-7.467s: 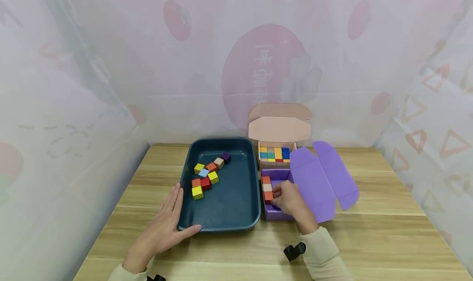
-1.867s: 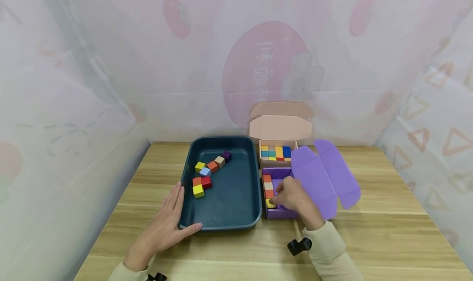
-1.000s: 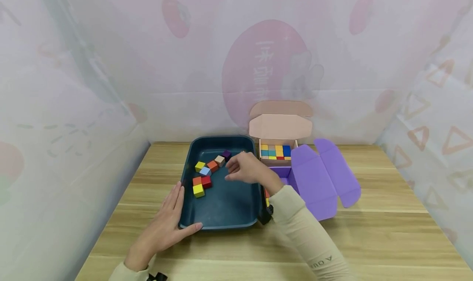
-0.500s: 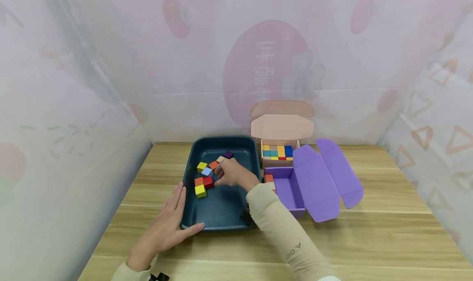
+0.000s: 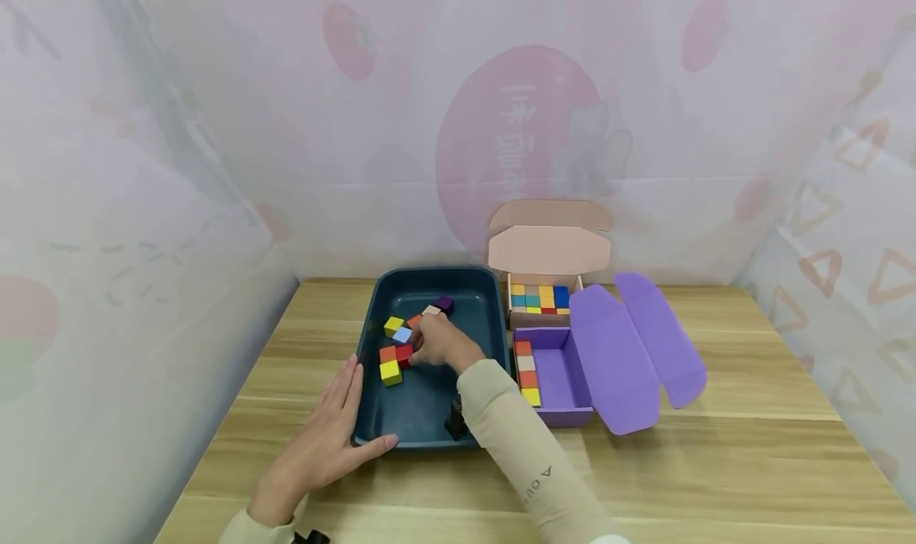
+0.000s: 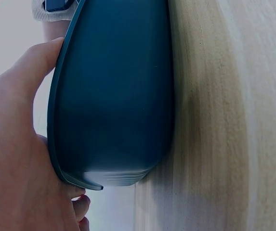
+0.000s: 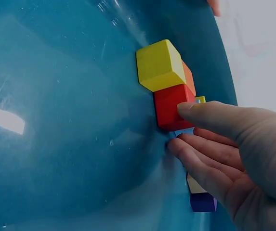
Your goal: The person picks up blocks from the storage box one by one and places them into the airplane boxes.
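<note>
My right hand [image 5: 444, 343] reaches down into the dark blue tray [image 5: 422, 417] at a red cube [image 5: 403, 355]. In the right wrist view its thumb overlaps the red cube [image 7: 169, 108], while the extended fingers lie just beside it with a gap. Against that cube sit a yellow cube [image 5: 390, 374] and an orange cube [image 5: 387, 354]. Light blue [image 5: 402, 335], yellow [image 5: 393, 326], beige [image 5: 431, 310] and purple [image 5: 444, 304] cubes lie farther back; another orange one is partly hidden. My left hand [image 5: 322, 441] rests along the tray's left rim, fingers straight, thumb at the front corner.
Right of the tray stands an open purple box [image 5: 565, 418], its lid spread rightward. A column of orange, beige, orange and yellow cubes [image 5: 525, 363] lines its left wall. Behind it, an open tan box [image 5: 547, 251] holds several coloured cubes. A curtain [image 5: 358, 170] hangs behind the table.
A yellow cube has gone from the tray into the purple box, at the front of the column. My right hand has moved left from that box to the red cube. My left hand stays put.
</note>
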A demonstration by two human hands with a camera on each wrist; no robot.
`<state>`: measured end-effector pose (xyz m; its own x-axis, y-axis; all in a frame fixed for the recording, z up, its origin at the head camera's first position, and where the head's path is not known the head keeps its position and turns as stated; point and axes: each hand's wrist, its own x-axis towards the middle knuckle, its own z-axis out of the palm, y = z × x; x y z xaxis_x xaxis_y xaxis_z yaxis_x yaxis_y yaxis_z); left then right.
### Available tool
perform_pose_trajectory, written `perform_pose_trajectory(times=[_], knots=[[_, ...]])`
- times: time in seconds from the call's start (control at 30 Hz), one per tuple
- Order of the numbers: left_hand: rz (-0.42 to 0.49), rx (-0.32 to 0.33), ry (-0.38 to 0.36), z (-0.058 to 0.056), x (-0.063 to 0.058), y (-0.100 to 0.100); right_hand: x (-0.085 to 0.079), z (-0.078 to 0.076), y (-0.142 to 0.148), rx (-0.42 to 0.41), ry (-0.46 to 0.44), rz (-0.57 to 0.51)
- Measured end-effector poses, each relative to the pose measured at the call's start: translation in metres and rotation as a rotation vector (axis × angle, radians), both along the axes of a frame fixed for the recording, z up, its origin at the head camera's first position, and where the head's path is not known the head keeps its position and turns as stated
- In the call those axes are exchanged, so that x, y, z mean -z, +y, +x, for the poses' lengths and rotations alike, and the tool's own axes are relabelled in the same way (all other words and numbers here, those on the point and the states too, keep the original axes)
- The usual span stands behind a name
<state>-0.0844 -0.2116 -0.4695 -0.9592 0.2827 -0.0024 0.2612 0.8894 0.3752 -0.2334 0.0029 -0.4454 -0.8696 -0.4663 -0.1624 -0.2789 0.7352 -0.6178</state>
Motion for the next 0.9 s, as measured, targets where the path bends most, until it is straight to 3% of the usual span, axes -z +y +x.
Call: perform_pose_trajectory(times=[0.4, 0.9], knots=[[0.010, -0.003, -0.003, 0.000, 0.000, 0.000, -0.002, -0.003, -0.003, -0.030, 0.052, 0.045], [0.019, -0.003, -0.012, -0.003, -0.003, -0.001, -0.044, 0.008, 0.054, -0.027, 0.143, -0.028]])
